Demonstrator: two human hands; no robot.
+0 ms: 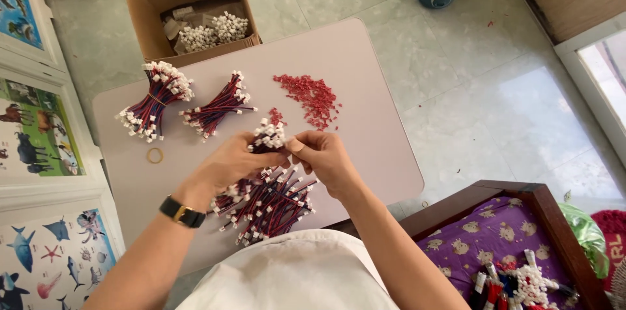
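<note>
White cloth (293,274) at the person's chest fills the nearest edge of the view, and both forearms are seen reaching away from it over a pale pink table (365,88). Just below the grip, a loose heap of red and dark wires with white plug ends (270,202) is spread on the table, its strands fanned mostly toward and away from the body. Directly above that heap a gathered bunch of wires (267,137) is clamped in the left hand (228,166), the fingers closed round its middle; its long axis runs roughly away from the body, with the white ends pointing up and outward beyond the knuckles. The right hand (323,157) is brought against the bunch from the right, thumb and fingertips pinched together at the white ends, though exactly what is nipped between them cannot be told. A black wristwatch (182,212) is worn on the left wrist. Left of the grip a yellow rubber band (154,155) lies flat. Beyond the grip, two tied bundles (156,101) (218,104) are laid side by side to the left, and a scatter of small red pieces (310,95) is seen to the right. Farthest off, an open cardboard box (186,3) holding more white-ended wires stands on the floor.
</note>
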